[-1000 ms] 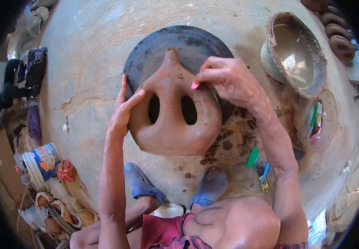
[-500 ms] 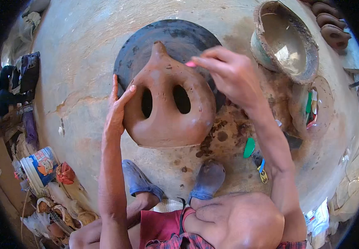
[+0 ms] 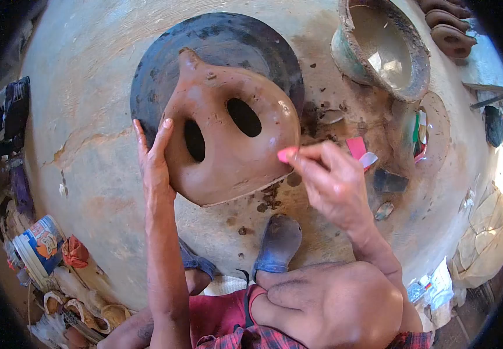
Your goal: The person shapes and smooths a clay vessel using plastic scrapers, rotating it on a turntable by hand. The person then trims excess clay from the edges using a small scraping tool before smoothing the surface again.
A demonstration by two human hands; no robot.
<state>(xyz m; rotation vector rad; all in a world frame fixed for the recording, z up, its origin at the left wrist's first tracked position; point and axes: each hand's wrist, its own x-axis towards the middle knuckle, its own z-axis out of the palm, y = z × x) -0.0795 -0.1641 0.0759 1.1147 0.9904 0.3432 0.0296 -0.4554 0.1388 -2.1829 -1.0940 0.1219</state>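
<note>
A brown clay vessel [image 3: 216, 168] with a narrow knob at its far end and two oval holes rests on a dark round disc [image 3: 152, 75] on the floor. My left hand [image 3: 157, 154] lies along the vessel's left side, fingers stretched and apart, thumb against the clay. Pinched between the fingers of my right hand [image 3: 333, 183] is a small pink scraper [image 3: 287, 155], at the vessel's lower right edge. Whether it touches the clay is hard to tell.
At the upper right stands a basin [image 3: 340, 55] of cloudy water with a crusted rim. Pink and white pieces [image 3: 357, 148] and a dark block [image 3: 390, 181] lie right of my hand. A labelled bucket [image 3: 39, 244] sits at left, and more clay pieces [image 3: 452, 41] at the far right corner.
My right hand has moved with the pink scraper from the vessel's upper right side down to its lower right edge. The vessel has turned, its knob now further left. The view has shifted.
</note>
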